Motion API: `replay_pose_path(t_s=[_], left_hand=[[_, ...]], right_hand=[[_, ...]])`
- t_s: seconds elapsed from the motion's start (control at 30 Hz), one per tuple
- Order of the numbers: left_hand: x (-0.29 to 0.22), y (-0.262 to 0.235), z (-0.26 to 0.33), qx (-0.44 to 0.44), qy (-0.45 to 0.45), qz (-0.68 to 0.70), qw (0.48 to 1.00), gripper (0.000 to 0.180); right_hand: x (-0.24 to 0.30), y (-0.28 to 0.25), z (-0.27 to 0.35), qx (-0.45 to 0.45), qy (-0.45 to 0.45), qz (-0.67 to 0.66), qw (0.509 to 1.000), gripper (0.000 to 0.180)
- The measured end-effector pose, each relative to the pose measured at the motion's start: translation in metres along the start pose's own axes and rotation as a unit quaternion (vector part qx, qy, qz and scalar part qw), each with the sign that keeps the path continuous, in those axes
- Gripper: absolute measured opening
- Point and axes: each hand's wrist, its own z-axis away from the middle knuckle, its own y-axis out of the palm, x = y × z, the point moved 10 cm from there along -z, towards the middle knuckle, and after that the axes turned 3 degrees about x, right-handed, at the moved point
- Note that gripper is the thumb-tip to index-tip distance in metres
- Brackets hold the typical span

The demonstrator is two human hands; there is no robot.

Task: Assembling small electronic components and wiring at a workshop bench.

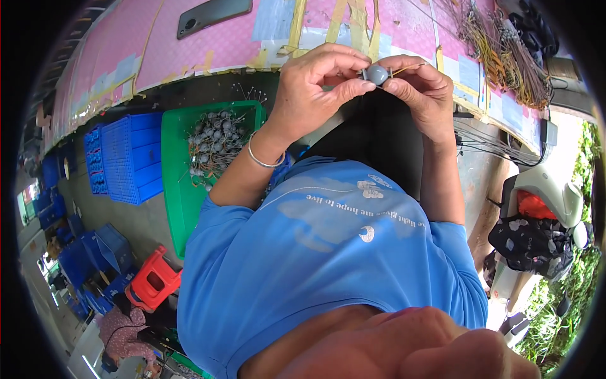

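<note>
Green tub [173, 189], grey parts [218, 136], L side, prob. for easy reach. L hand [315, 79] pinches L end of grey ball [379, 74], nr pink table [214, 47] edge; R hand [424, 91] pinches R end, likely steadying it.

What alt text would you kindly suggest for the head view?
A bare left hand and right hand hold a glossy round grey piece at a pink tape-patched table. At left, a green plastic tray holds similar grey pieces.
</note>
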Motion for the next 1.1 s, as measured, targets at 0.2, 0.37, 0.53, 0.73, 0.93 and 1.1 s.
replay_pose_path(t_s=[0.2,0.37,0.53,0.73,0.93,1.1], left_hand=[[-0.022,-0.006,0.012,-0.007,-0.041,0.07,0.997,0.016],[-0.037,-0.017,0.018,-0.03,-0.018,-0.047,0.998,0.02],[-0.022,-0.024,0.03,-0.051,-0.069,0.03,0.996,0.02],[-0.007,-0.076,0.078,-0.082,-0.208,-0.017,0.975,0.014],[0.039,-0.212,0.218,-0.108,-0.504,-0.175,0.839,0.03],[0.019,-0.231,0.178,-0.161,-0.402,-0.263,0.862,0.039]], right_hand=[[0.015,0.02,-0.002,0.061,-0.028,0.027,0.997,0.021],[0.007,0.027,-0.003,0.065,0.005,-0.023,0.998,0.018],[-0.019,0.026,0.002,0.031,0.054,-0.073,0.995,0.018],[-0.046,0.06,0.003,0.065,0.145,-0.058,0.986,0.027],[-0.021,-0.036,-0.01,-0.049,0.094,0.185,0.977,0.024],[0.055,-0.166,0.003,-0.265,0.037,0.637,0.722,0.027]])
